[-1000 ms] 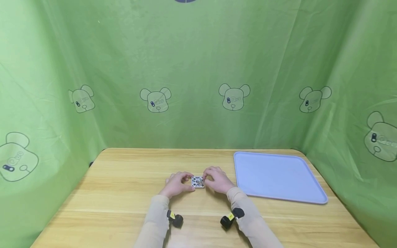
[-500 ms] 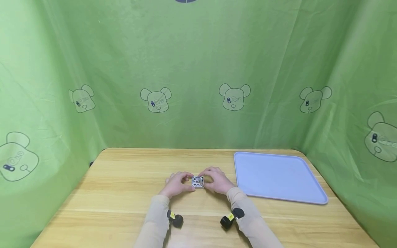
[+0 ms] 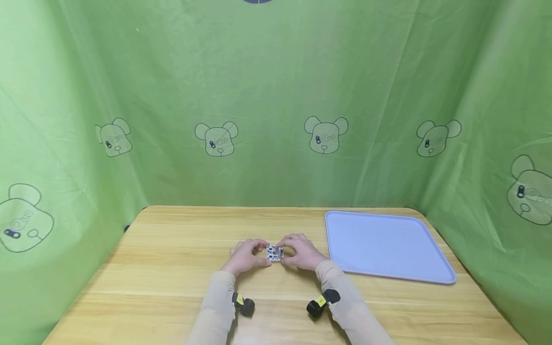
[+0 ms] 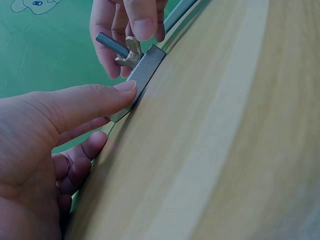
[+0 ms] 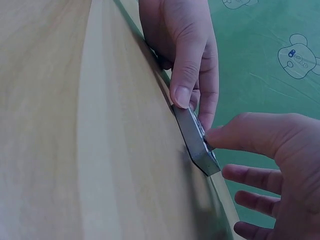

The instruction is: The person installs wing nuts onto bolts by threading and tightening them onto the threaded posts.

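Between my hands lies a small square metal block (image 3: 274, 259) with round recesses on its upper face, seen edge-on in the left wrist view. Out of it rises a threaded bolt (image 4: 111, 44) with a wing nut (image 4: 131, 52). My left hand (image 3: 243, 257) grips the block from the left, thumb on the near edge, a finger at the far edge. At the block's right side, my right hand (image 3: 305, 253) has thumb and index finger on either side of the wing nut. Its other fingers hang free, and the right wrist view hides the nut behind its thumb.
A pale blue tray (image 3: 390, 249) lies at the right of the wooden table (image 3: 181, 230). Green curtains (image 3: 267, 172) with bear prints surround the table at the back and both sides. Wood surface stretches in front of and to the left of the hands.
My right index finger and thumb have gone from close together at the block's right edge to spread around the wing nut. My left hand and the block have stayed in place.
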The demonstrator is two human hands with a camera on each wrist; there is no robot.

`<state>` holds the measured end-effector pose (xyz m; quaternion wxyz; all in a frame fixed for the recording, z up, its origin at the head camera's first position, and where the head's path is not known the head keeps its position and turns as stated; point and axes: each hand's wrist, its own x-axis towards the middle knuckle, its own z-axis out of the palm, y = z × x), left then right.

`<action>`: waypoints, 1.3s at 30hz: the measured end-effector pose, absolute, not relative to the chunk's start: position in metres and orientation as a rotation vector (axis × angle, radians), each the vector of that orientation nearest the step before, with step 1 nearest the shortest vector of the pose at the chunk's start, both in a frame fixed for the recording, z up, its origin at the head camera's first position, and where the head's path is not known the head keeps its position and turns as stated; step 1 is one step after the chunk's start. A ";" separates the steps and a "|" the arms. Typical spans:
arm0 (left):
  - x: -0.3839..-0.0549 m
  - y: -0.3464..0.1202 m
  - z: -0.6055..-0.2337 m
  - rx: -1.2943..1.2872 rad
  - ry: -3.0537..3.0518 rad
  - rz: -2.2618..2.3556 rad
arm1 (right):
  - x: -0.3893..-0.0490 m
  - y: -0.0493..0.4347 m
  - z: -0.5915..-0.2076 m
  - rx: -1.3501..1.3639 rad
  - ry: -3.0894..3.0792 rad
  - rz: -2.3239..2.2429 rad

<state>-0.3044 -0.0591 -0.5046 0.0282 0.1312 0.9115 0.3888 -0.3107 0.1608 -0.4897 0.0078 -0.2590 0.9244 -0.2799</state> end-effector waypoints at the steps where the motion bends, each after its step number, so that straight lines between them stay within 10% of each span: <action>1: -0.304 -0.059 -0.505 0.405 2.812 1.201 | -0.311 0.161 -0.490 -0.810 2.895 -0.875; 39: -0.305 -0.060 -0.505 0.415 2.811 1.200 | -0.311 0.155 -0.493 -0.681 3.001 -0.880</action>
